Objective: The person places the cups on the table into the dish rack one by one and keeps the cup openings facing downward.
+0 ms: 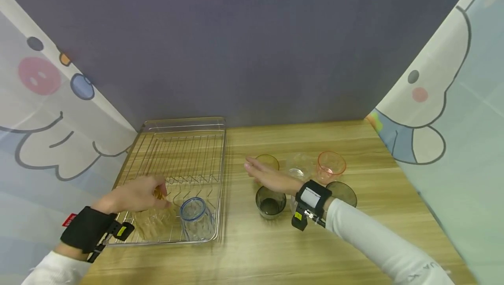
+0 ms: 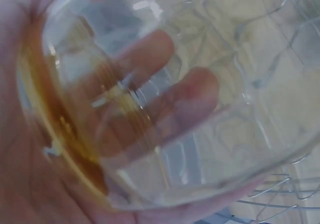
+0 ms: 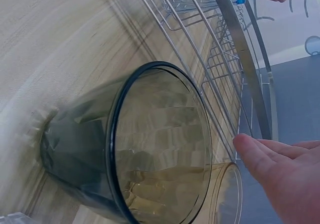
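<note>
My left hand [image 1: 138, 194] grips a clear glass with an amber ring [image 2: 65, 129] from above, over the front of the wire rack. Through its wall, in the left wrist view, two fingers [image 2: 192, 96] show, and the palm lies against the ringed end. Beside it in the rack stands a blue-ringed glass [image 1: 197, 226]. Above the tabletop, my right hand [image 1: 273, 179] holds nothing, its fingers extended toward the rack. Nearest to it are a dark grey glass [image 1: 271, 202] and a yellow glass [image 1: 269, 160], the latter partly hidden by the hand.
The wire rack [image 1: 222, 180] occupies the left of the wooden table [image 1: 252, 258]. Right of the hand stand a clear glass [image 1: 297, 164], a pink glass [image 1: 331, 166] and another grey glass [image 1: 342, 194]. A dark panel [image 1: 252, 57] borders the back, with printed curtains on both sides.
</note>
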`<state>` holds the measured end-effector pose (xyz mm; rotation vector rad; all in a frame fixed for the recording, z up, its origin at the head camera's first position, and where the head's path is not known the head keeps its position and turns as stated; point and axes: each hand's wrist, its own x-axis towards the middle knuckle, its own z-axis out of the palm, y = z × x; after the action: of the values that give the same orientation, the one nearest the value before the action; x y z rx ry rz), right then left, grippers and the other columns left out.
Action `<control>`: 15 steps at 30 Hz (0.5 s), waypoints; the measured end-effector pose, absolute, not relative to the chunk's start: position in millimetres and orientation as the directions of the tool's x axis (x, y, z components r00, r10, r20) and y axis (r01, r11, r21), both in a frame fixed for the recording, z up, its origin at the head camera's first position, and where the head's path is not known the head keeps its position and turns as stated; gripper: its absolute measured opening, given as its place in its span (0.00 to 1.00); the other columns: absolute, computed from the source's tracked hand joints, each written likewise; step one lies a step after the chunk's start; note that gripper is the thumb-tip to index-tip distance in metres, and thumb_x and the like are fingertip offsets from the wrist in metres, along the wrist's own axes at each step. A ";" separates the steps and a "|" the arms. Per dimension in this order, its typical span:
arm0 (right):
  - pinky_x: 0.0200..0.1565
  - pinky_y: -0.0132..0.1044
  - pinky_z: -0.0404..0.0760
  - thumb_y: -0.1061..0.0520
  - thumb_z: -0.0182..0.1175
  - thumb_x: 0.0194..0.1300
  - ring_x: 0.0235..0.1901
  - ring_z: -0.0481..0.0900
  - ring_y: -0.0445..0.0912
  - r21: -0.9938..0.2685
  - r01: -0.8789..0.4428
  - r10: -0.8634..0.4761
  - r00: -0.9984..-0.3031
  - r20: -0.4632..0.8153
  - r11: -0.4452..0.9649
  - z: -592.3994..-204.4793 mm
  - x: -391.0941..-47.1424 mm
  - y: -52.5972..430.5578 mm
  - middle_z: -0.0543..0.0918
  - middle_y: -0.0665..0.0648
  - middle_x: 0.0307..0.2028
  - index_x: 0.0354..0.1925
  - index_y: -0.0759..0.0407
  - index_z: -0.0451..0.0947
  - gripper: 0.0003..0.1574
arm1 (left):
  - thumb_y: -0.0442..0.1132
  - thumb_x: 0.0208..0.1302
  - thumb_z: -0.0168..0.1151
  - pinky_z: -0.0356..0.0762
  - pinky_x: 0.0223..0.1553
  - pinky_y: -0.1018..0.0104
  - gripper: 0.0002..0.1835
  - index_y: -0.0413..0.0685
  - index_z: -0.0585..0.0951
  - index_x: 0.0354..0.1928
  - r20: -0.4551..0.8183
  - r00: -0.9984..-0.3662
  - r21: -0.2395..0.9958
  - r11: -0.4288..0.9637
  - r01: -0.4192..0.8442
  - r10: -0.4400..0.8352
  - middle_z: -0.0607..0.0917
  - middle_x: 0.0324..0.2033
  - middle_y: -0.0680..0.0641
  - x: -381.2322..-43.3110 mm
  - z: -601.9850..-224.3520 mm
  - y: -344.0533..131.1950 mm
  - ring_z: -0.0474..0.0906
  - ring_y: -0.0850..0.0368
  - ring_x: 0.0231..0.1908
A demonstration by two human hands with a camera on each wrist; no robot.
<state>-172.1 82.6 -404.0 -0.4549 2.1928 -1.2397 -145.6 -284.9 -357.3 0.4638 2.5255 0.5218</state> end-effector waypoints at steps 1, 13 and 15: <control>0.73 0.64 0.53 0.28 0.32 0.75 0.69 0.69 0.59 -0.859 -0.014 -0.547 -0.777 -0.312 0.511 -404.2 -172.5 82.6 0.61 0.60 0.74 0.79 0.44 0.38 0.45 | 0.52 0.59 0.70 0.64 0.29 0.64 0.21 0.44 0.77 0.43 -0.416 -0.807 0.450 0.866 0.218 0.420 0.78 0.32 0.50 -145.2 -359.7 -284.9 0.67 0.57 0.28; 0.73 0.64 0.54 0.27 0.32 0.74 0.68 0.70 0.58 -0.863 0.012 -0.544 -0.772 -0.329 0.505 -407.9 -174.9 85.9 0.64 0.61 0.73 0.79 0.43 0.38 0.46 | 0.51 0.60 0.69 0.60 0.26 0.68 0.20 0.43 0.77 0.42 -0.383 -0.824 0.460 0.860 0.222 0.418 0.76 0.25 0.53 -142.1 -380.5 -288.1 0.63 0.61 0.22; 0.73 0.63 0.54 0.27 0.32 0.75 0.69 0.69 0.59 -0.866 0.009 -0.548 -0.772 -0.324 0.500 -407.9 -175.1 85.8 0.63 0.62 0.73 0.79 0.44 0.38 0.46 | 0.51 0.60 0.69 0.60 0.25 0.68 0.20 0.42 0.77 0.43 -0.377 -0.827 0.459 0.860 0.224 0.417 0.75 0.24 0.53 -142.1 -382.9 -286.6 0.62 0.61 0.21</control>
<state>-175.1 85.8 -407.9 -0.4403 2.1674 -1.2558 -142.1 -286.6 -382.9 0.4696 2.5589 0.5528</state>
